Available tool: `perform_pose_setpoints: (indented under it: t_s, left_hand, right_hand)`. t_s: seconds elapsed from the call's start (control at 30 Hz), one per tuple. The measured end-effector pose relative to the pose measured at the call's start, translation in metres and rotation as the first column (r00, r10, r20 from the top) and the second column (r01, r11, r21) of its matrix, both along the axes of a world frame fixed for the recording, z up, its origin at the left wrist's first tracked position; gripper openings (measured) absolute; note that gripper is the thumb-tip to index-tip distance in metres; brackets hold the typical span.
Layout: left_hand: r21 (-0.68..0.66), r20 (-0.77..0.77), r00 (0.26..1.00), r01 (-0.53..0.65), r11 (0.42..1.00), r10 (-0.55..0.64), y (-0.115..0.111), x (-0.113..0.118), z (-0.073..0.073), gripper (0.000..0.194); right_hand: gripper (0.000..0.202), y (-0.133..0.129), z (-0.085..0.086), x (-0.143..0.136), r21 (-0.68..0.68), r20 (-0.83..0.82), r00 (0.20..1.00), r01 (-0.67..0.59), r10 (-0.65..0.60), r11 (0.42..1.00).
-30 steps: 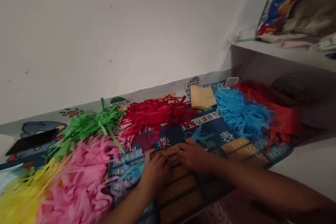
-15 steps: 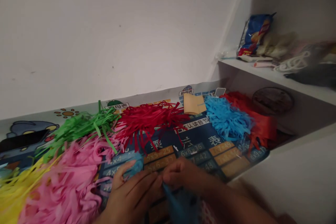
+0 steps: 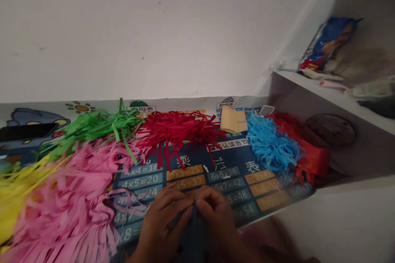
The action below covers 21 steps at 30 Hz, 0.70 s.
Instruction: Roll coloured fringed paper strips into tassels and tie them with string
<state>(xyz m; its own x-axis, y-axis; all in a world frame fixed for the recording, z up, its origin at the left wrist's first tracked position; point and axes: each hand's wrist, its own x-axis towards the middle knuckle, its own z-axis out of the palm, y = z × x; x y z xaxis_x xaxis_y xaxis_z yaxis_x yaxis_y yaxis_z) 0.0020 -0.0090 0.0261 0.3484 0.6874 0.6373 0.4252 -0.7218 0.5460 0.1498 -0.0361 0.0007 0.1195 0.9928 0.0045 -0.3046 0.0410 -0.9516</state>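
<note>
Side by side at the lower middle, my left hand [image 3: 168, 222] and my right hand [image 3: 216, 213] pinch the top of a blue strip [image 3: 194, 230] between their fingertips. The blue material hangs down below the fingers, dim and blurred. Left of my hands lies a large heap of pink fringed strips [image 3: 70, 197], with yellow strips [image 3: 21, 191] beyond it at the far left. Green strips [image 3: 95, 125] and a crimson bunch [image 3: 182, 129] lie further back. To the right are a light blue bunch [image 3: 271, 139] and a red one [image 3: 308, 152].
A printed mat [image 3: 228, 164] with multiplication tables covers the surface. A tan folded paper [image 3: 233, 119] lies at the back, and a black flat object [image 3: 27, 132] at the left. On the right, a white shelf [image 3: 339, 90] holds a blue snack bag [image 3: 333, 41] and a cable.
My hands have drawn close together and now both pinch the blue piece's top. The blue bit that showed above my left hand is no longer visible. The view has shifted slightly.
</note>
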Motion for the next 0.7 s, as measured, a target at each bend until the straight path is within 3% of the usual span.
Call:
perform_pose_setpoints:
  t_s: [0.2,0.33,0.4,0.5,0.7]
  left_hand:
    - [-0.065,0.063,0.998,-0.002,0.998,0.006,-0.002,0.008,-0.004,0.014]
    - [-0.027,0.04,0.999,0.009,1.0,-0.007,0.004,0.008,-0.006,0.017]
    - [0.015,0.022,1.0,0.005,1.0,-0.005,0.007,0.008,-0.009,0.016]
    - [0.096,0.017,0.999,-0.05,0.994,0.049,0.011,0.01,-0.013,0.013]
    - [0.1,0.058,0.995,-0.092,0.991,0.087,0.013,0.019,-0.015,0.014]
  right_hand:
    - [0.021,0.003,-0.009,0.002,-0.024,0.055,0.993,0.11,-0.108,0.994]
    - [0.012,0.004,-0.011,0.004,-0.035,0.033,0.999,0.041,-0.04,0.999]
    - [0.007,0.004,-0.011,0.005,0.026,0.088,0.995,0.049,-0.051,0.998]
    - [0.008,0.006,-0.013,0.006,0.146,0.145,0.975,0.145,-0.167,0.979]
    - [0.009,0.012,-0.019,0.007,0.189,0.041,0.982,0.176,-0.187,0.966]
